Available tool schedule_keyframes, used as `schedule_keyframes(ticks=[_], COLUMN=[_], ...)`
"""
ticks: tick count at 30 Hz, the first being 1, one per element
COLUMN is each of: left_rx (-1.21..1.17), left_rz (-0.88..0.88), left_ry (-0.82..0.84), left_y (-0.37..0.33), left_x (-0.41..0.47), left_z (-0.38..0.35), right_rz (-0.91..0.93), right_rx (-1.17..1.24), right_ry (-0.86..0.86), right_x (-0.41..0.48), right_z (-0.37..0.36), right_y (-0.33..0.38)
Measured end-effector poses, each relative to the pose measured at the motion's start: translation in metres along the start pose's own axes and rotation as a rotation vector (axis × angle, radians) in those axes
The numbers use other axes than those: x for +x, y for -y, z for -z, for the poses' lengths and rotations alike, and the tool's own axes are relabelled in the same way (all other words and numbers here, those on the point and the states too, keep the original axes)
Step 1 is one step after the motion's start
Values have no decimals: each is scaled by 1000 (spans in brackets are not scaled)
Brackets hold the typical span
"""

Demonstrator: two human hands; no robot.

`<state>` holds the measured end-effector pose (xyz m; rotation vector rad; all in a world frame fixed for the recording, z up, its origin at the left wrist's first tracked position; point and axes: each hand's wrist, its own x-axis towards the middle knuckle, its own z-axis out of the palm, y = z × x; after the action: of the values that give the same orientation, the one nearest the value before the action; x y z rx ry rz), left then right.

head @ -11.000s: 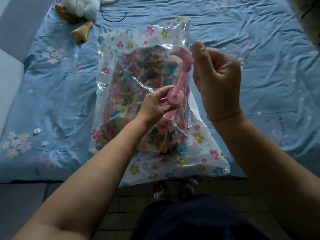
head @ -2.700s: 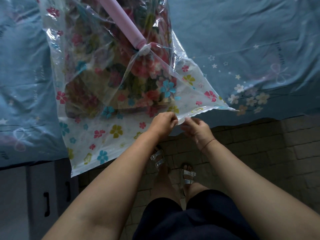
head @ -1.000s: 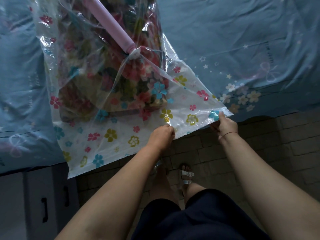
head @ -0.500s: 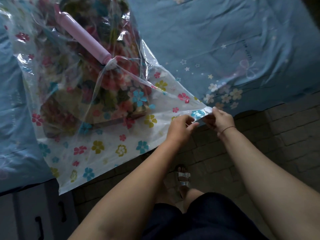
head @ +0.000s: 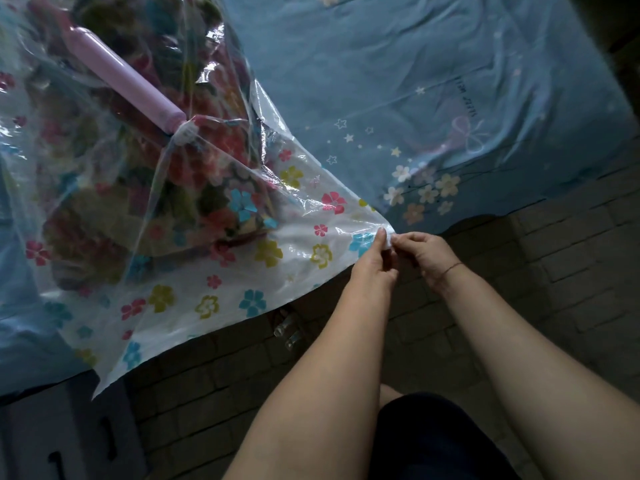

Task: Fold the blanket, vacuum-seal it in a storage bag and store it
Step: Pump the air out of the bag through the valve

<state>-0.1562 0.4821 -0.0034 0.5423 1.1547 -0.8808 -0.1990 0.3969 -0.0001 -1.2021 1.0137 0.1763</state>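
Note:
A clear storage bag [head: 214, 289] printed with coloured flowers lies on the bed, its near edge hanging over the bed's side. The folded flowered blanket [head: 145, 188] fills its upper part. A pink hand pump [head: 128, 81] lies on the bag, its tip at the white valve [head: 187, 131]. My left hand [head: 372, 261] and my right hand [head: 424, 252] meet at the bag's near right corner. Both pinch that corner, thumbs and fingertips together on the white edge strip.
A blue bedsheet [head: 433, 81] with stars and flowers covers the bed to the right. Below it is a brick floor [head: 571, 271]. A grey drawer unit [head: 69, 438] with dark handles sits at the lower left. My dark shorts and a sandalled foot show below.
My left hand has slid right along the bag's edge to the corner, closing the gap to my right hand. The view shifted further right.

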Motion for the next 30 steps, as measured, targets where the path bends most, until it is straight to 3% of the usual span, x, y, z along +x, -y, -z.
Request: schedule_keyframes(ticks=[7, 16, 30], left_rx=[-127, -115, -130], left_rz=[-98, -86, -87], left_ry=[10, -25, -80], left_y=[3, -12, -28], left_x=[6, -1, -6], left_z=[12, 33, 57], right_rz=[119, 26, -4], right_rx=[-125, 16, 5], right_ry=[-133, -152, -171], right_x=[-2, -8, -12], right_z=[-11, -20, -23], right_y=[-3, 2, 5])
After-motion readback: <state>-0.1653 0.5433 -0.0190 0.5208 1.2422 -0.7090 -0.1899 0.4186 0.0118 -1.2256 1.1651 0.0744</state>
